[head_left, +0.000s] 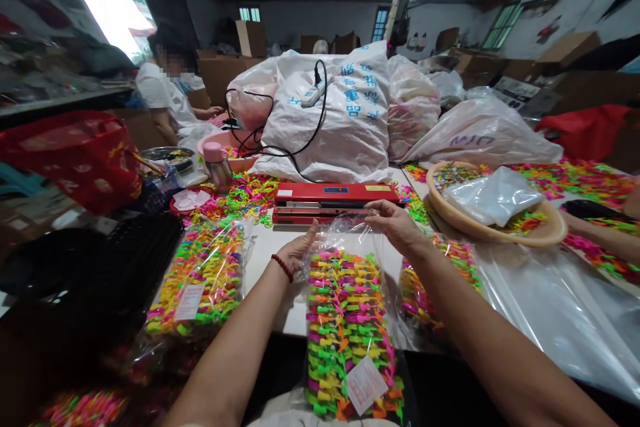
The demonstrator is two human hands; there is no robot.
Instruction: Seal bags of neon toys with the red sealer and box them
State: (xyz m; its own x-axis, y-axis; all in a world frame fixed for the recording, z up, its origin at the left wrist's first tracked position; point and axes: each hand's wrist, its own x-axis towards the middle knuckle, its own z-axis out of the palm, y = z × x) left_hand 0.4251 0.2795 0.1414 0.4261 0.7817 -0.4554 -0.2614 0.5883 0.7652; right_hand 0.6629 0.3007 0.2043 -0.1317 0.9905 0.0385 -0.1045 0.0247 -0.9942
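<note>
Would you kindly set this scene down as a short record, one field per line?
Left hand: at the upper left edge of the clear bag
Right hand: holding the bag's upper right corner
Bag shows: multicoloured pieces, white printed card
Just beyond: red machine
Left side: filled bag
Right side: basin
Others: person in white, back left; forearm, right edge

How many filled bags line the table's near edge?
3: left bag, beside the left forearm; middle bag, between forearms; right bag, partly behind the right forearm; others may be hidden.
</note>
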